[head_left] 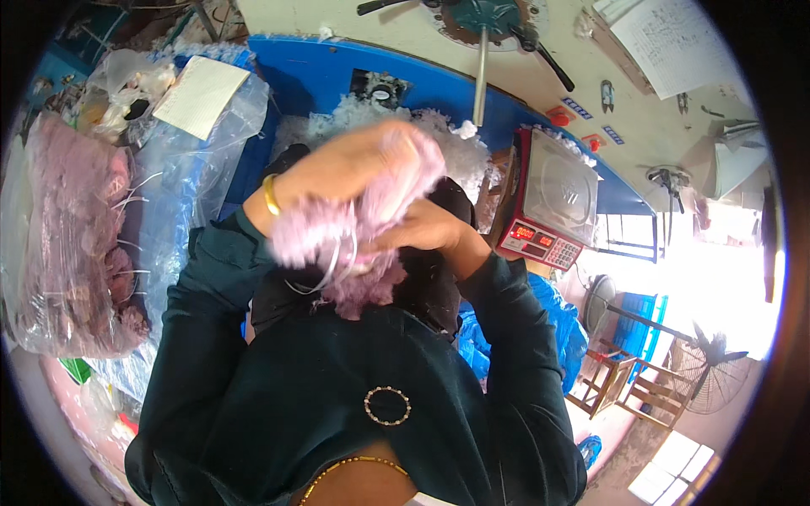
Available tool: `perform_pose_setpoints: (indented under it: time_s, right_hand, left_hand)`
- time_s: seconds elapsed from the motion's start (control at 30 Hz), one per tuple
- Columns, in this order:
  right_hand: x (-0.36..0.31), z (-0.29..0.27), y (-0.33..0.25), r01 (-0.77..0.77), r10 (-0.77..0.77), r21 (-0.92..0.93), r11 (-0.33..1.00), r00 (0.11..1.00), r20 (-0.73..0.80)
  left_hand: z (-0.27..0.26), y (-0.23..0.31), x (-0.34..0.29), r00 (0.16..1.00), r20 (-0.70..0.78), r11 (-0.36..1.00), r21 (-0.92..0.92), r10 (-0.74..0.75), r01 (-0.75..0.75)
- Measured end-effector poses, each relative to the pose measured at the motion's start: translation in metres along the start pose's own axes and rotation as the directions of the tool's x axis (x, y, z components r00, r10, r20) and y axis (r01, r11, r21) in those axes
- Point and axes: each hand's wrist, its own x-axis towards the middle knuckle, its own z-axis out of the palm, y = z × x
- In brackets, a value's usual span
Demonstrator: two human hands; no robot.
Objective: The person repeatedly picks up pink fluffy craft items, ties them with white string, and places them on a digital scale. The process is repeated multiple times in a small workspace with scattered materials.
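A fluffy pink-mauve plush piece [367,282] is held between both hands above my lap. A white cord loop [325,274] hangs from it. My left hand [342,164], with a gold bangle at the wrist, is closed over the top of the plush and slightly smeared by motion. From the right, my right hand [426,228] grips the lower part of the plush; some of its fingers are hidden behind the fluff. At the far left lies a clear plastic bag [72,244] packed with similar pink plush pieces, white cords poking from its side.
White stuffing [464,160] is heaped behind my hands against a blue panel [295,72]. A red digital scale [553,198] stands to the right. Farther back, a machine with a metal rod [481,80] sits on the worktop. Blue plastic bags [553,329] and a fan [704,371] are at right.
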Motion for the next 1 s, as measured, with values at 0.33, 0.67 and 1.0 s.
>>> perform_pose_setpoints:
  time_s: [0.33, 0.67, 1.0]
  right_hand:
    - [-0.036, -0.04, -0.016, -0.148, 0.217, 0.248, 0.957, 0.935, -0.281]
    - [-0.048, -0.02, -0.017, -0.115, 0.194, 0.668, 0.735, 0.98, -0.046]
    - [-0.05, -0.034, -0.002, -0.073, 0.074, 0.015, 0.997, 0.945, -0.318]
  left_hand:
    - [0.003, -0.044, -0.023, 0.949, -0.061, 0.92, -0.273, -0.309, 0.282]
    - [0.016, -0.025, -0.027, 0.978, 0.057, 0.973, -0.101, -0.202, 0.207]
    - [0.012, -0.033, -0.022, 0.915, 0.161, 0.827, -0.392, -0.371, 0.404]
